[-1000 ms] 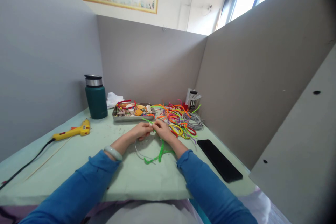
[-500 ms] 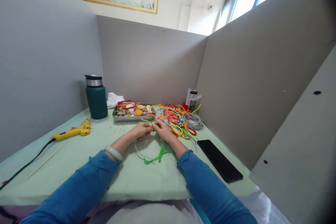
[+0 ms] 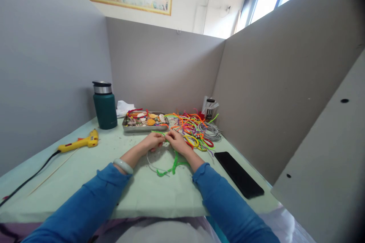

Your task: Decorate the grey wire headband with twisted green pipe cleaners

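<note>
My left hand (image 3: 154,141) and my right hand (image 3: 176,140) meet over the middle of the table, fingertips pinched together. Between them they grip a green pipe cleaner (image 3: 157,132), whose end sticks out past the left fingertips. Below the hands hangs a thin wire ring (image 3: 150,164), partly hidden behind them. More green pipe cleaner (image 3: 174,164) is attached to or lies over the ring's lower right, with loose ends spreading to both sides. How the strand is wound at the fingertips is hidden.
A metal tray (image 3: 142,129) of shells and beads stands behind my hands, beside a heap of coloured pipe cleaners (image 3: 188,121) and grey wire (image 3: 211,132). At left are a green bottle (image 3: 105,108), a yellow glue gun (image 3: 78,143) and a thin stick (image 3: 53,172). A black phone (image 3: 238,174) lies right.
The green end past my left fingertips has dipped a little and points further left. The green ends under my hands have shifted slightly. Both hands stay almost in place.
</note>
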